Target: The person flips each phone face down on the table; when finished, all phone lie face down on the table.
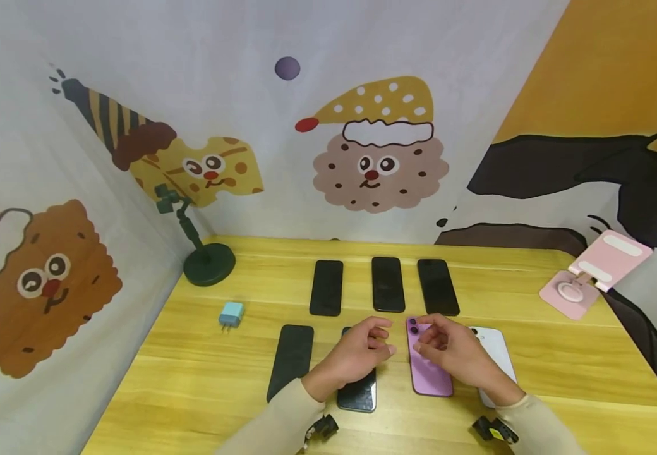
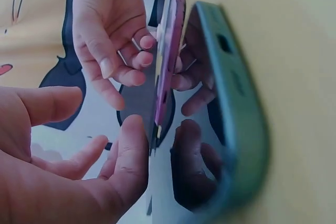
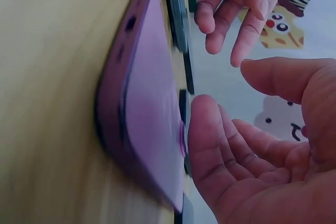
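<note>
Two hands hover over a flat purple smartphone [image 1: 427,370] lying camera-side up on the yellow wooden table [image 1: 561,373]. Left hand [image 1: 357,354] and right hand [image 1: 453,354], fingers loosely curled, hold nothing. Just left lies a dark glossy phone [image 1: 358,395].

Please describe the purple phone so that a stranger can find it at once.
On the yellow wooden table, find the front row of phones, nearest the person. The purple phone lies face down below the right hand, beside a white phone. Only it is purple.
</note>
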The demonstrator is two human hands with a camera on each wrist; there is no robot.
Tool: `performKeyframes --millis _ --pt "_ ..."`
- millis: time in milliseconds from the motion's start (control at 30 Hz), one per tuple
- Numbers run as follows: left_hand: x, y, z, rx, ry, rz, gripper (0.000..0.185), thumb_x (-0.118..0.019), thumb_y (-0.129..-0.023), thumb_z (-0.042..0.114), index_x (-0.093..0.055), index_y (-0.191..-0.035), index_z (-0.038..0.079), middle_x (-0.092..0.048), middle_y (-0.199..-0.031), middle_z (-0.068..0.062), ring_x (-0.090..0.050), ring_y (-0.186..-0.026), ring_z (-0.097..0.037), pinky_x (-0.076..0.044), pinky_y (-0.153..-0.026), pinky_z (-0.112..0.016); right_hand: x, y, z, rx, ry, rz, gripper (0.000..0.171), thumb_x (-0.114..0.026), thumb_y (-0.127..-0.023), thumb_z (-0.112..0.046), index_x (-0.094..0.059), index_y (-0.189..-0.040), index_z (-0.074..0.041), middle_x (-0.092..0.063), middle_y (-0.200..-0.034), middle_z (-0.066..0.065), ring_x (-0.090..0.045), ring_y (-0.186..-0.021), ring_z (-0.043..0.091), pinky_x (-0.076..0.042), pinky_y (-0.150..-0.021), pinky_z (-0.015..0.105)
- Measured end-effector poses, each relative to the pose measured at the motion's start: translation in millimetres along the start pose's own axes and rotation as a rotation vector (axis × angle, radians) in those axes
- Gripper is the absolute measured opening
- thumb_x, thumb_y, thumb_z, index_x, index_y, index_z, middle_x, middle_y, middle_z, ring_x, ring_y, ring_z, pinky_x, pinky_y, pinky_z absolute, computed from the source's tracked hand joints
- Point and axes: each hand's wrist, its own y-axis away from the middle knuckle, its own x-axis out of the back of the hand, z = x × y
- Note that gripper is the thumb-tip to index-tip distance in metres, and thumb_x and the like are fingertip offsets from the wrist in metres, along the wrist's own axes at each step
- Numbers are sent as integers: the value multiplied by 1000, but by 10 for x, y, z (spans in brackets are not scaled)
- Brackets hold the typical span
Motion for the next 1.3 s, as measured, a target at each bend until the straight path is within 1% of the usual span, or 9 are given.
performKeyframes --millis 67,200,367,500,633,800,1033,1167,1300 --pt "50 47 -34 -3 -5 8 48 -71 -103 21 -58 -147 8 -62 -136 -15 -65 -112 -17 -58 -90 -32 -66 -22 -10 1 -42 -17 46 -83 -92 -12 -64 -133 -2 -70 -93 7 -68 -74 13 -59 -62 27" --pt "146 119 -75 -2 2 29 47 -71 -103 21 -59 -146 5 -64 -133 -15 -66 -110 -18 -58 -88 -29 -176 -58 -46 16 -72 -32 44 -81 -94 -14 -64 -133 -2 -70 -96 7 -70 -76 13 -61 -64 28" --pt "256 209 -132 23 23 58 54 -72 -103 22 -53 -151 6 -61 -136 -14 -64 -114 -21 -59 -91 -35 -310 -102 -116 51 -58 -52 48 -80 -96 -18 -60 -137 0 -70 -101 7 -69 -76 11 -59 -65 27" --pt "326 288 -156 55 -48 110 61 -74 -101 24 -50 -153 5 -61 -136 -14 -65 -114 -22 -59 -93 -41 -428 -112 -182 36 -105 -101 52 -79 -97 -19 -57 -142 -1 -70 -113 15 -71 -77 16 -61 -64 31" --pt "374 342 -142 73 -125 156 61 -75 -100 25 -51 -152 4 -61 -137 -16 -64 -115 -25 -58 -96 -47 -500 -113 -245 -18 -178 -124 57 -79 -97 -18 -53 -145 -2 -64 -130 24 -72 -79 25 -63 -62 36" --pt "420 389 -160 100 -169 188 63 -75 -100 26 -51 -153 4 -59 -142 -18 -62 -121 -30 -54 -101 -53 -565 -101 -288 -50 -217 -160 58 -78 -98 -19 -51 -147 -3 -58 -141 27 -74 -83 24 -64 -61 37" --pt "451 414 -172 148 -127 168 71 -74 -101 32 -44 -159 4 -57 -150 -20 -63 -129 -35 -54 -106 -54 -644 -44 -298 -32 -223 -184 54 -77 -99 -21 -54 -143 -2 -56 -146 30 -76 -82 21 -65 -64 34" --pt "448 380 -172 135 -102 177 71 -74 -100 30 -43 -158 2 -58 -148 -24 -63 -127 -36 -55 -104 -54 -658 -34 -300 -11 -195 -171 53 -78 -98 -22 -55 -142 -3 -58 -145 30 -76 -77 21 -63 -61 33" --pt "450 346 -174 133 -72 188 70 -75 -100 26 -44 -157 -1 -57 -146 -27 -63 -127 -38 -57 -102 -53 -655 -42 -310 6 -187 -171 51 -78 -97 -21 -57 -140 -3 -60 -144 31 -77 -76 22 -61 -59 32"
